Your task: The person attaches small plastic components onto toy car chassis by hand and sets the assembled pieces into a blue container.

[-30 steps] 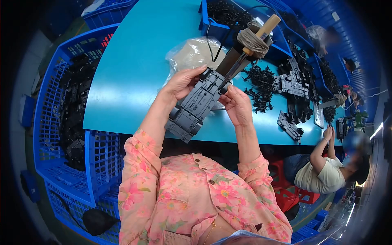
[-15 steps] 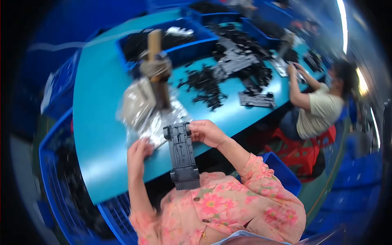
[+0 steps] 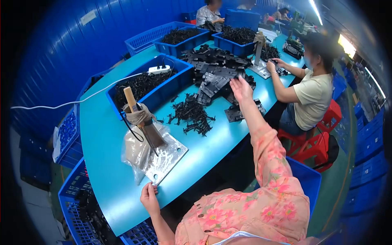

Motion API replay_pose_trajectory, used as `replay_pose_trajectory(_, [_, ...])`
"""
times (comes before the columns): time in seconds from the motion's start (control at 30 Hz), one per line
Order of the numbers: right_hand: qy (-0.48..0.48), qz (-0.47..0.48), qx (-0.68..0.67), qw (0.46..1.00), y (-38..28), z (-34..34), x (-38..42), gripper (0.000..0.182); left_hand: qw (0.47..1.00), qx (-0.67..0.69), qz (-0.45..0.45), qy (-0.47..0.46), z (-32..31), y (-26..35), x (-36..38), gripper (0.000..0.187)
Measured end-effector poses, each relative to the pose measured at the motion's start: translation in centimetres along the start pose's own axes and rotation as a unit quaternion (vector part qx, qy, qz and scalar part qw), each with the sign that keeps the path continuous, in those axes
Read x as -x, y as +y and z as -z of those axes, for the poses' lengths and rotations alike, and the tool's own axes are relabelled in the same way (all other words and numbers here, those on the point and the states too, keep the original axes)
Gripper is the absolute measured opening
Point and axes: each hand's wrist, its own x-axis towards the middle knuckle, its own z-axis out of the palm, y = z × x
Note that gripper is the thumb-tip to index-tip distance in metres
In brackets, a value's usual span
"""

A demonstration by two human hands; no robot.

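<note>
My right hand (image 3: 241, 89) reaches out over the table, fingers stretched, at the near edge of a pile of flat black plastic chassis plates (image 3: 215, 81). I see nothing gripped in it, though the fingertips overlap the pile. My left hand (image 3: 150, 199) is at the table's front edge, its fingers curled closed beside the corner of a metal base plate (image 3: 164, 165), with nothing visible in them. On that base stands an upright post (image 3: 149, 132) wrapped with cloth, with a wooden handle (image 3: 130, 99) and a plastic bag (image 3: 138, 152). Small black branched parts (image 3: 190, 114) lie in a heap between my hands.
A blue bin (image 3: 173, 84) of black parts holds a white power strip (image 3: 159, 70). More filled bins (image 3: 179, 50) stand behind. A co-worker (image 3: 313, 87) sits at the right on a red stool (image 3: 318, 149). Blue crates (image 3: 70, 192) flank the table (image 3: 110, 196).
The black chassis plate in front of me has left my hands. My right hand has moved forward to the pile; my left has come down to the table edge. The view has shifted.
</note>
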Motion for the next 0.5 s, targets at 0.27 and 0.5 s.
replay_pose_trajectory(0.27, [-0.101, -0.078, 0.144, 0.981, 0.5, -5.2, 0.9, 0.038, 1.000, 0.010, 0.001, 0.021, -0.1, 0.0, 0.3, 0.020])
replay_pose_trajectory(0.5, [-0.304, 0.052, 0.201, 0.930, -8.4, -13.8, 12.5, 0.018, 1.000, -0.019, 0.018, 0.005, 0.0, 0.1, -0.1, 0.020])
